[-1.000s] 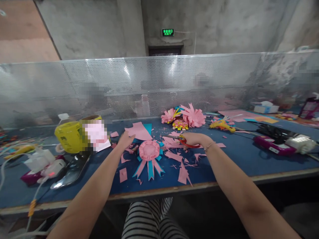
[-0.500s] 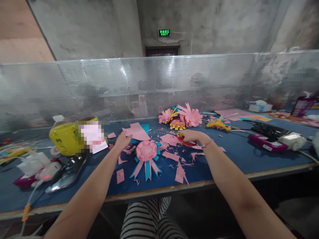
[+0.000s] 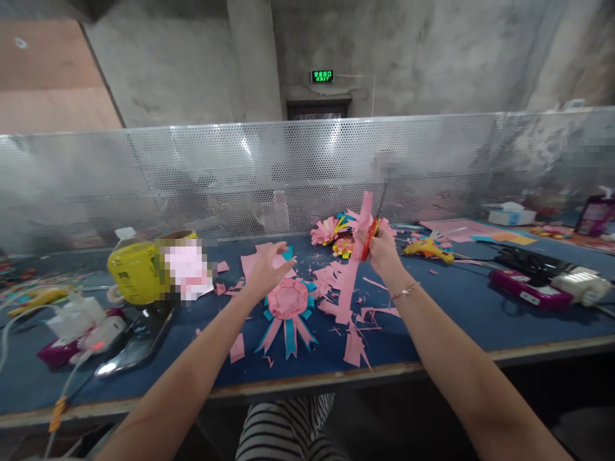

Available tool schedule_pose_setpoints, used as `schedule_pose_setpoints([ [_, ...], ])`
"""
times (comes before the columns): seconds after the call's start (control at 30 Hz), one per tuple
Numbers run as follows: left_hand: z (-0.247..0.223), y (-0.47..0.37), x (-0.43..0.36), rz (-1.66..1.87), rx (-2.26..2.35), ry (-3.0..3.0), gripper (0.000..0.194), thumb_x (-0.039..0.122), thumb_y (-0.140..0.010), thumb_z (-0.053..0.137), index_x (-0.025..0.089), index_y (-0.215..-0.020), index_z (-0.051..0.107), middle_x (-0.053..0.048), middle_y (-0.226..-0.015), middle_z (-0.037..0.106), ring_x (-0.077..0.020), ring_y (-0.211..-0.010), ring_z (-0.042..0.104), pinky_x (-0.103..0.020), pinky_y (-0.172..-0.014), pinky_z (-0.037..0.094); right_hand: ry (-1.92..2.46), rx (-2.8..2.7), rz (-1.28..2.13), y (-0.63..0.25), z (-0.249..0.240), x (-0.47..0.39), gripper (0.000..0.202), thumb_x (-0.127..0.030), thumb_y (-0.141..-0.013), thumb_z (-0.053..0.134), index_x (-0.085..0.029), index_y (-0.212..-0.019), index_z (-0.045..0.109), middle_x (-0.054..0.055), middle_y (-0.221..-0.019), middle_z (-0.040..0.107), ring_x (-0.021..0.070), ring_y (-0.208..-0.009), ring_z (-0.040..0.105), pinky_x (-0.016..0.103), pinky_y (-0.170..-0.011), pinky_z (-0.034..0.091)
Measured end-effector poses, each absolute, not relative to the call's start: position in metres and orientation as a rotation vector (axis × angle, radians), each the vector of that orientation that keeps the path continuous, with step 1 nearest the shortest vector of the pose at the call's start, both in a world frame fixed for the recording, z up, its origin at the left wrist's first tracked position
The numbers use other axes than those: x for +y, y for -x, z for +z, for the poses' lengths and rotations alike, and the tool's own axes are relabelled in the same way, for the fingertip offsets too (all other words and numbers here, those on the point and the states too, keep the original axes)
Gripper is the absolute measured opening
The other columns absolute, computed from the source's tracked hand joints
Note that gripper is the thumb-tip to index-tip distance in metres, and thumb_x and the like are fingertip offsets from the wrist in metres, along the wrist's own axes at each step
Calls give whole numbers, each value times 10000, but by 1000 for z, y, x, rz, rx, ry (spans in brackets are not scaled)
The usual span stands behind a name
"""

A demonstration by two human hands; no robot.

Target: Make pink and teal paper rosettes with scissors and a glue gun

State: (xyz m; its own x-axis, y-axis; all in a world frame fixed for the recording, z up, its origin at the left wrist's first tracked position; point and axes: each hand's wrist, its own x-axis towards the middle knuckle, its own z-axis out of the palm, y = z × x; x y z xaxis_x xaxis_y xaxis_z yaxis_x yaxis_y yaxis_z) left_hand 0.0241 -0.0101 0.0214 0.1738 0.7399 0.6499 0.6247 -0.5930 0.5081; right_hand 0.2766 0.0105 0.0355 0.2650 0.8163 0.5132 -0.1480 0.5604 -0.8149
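My right hand (image 3: 383,253) is raised off the table, closed round red-handled scissors (image 3: 369,239) with the blades pointing up. A long pink paper strip (image 3: 348,289) hangs at the same hand, apparently pinched along with the scissors. Fingers apart, my left hand (image 3: 270,270) is over a pink paper sheet (image 3: 248,264) with blue paper under it, and grips nothing. Just below that hand lies a pink and blue paper rosette (image 3: 288,299) with ribbon tails towards the front edge. Pink scraps (image 3: 354,346) surround it.
Paper flowers (image 3: 327,230) sit at the back, with a yellow glue gun (image 3: 430,250) to their right. Power strips (image 3: 528,289) lie at both sides. At left are a phone (image 3: 137,342) and a yellow tape roll (image 3: 134,272). A perforated metal screen (image 3: 216,173) closes the back.
My right hand has lifted with the scissors, turning them upright, and a long pink strip now hangs there. My left hand has moved right and opened off the pink sheet's edge.
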Motion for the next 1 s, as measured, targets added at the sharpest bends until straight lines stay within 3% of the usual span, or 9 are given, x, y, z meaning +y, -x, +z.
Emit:
schedule_pose_setpoints([
  [0.17,27,-64,-20,953,1029,-2210,391,356,-592,634,174,-937,609,-69,-840,652,-164,-742,586,-254,-666,441,593,-954,800,-273,33,12,296,-260,-484,668,-206,-711,485,-52,-644,534,89,-583,530,251,-600,473],
  [0.37,28,-93,-21,801,898,-2233,205,283,-609,598,161,-763,655,-42,-703,655,-138,-614,576,-232,-563,428,608,-939,772,-272,32,11,307,-268,-478,672,-202,-695,464,-54,-633,516,76,-557,514,237,-582,470],
  [0.57,17,-103,-14,808,880,-2146,108,247,-607,577,143,-606,606,9,-510,570,-88,-462,510,-188,-452,386,632,-984,779,-267,33,5,324,-305,-500,653,-209,-670,394,-57,-616,488,73,-532,506,223,-522,453],
  [0.73,12,-96,-11,1105,938,-1772,65,204,-626,558,142,-634,542,20,-510,550,-89,-469,542,-212,-502,453,675,-1048,831,-262,29,3,347,-388,-524,644,-212,-640,369,-30,-633,526,88,-535,518,221,-477,435],
  [0.87,13,-85,-8,1355,911,-1604,81,213,-635,561,142,-661,531,-13,-616,611,-126,-611,605,-260,-625,488,826,-1129,852,-258,25,3,365,-462,-544,634,-203,-613,386,-43,-523,501,61,-398,433,192,-357,332],
  [1.0,15,-76,-4,1493,992,-1768,93,229,-635,550,151,-676,580,-28,-711,644,-148,-708,600,-278,-699,474,858,-1194,1121,-253,21,-1,371,-508,-581,605,-191,-721,473,9,-673,607,79,-429,506,189,-349,334],
])
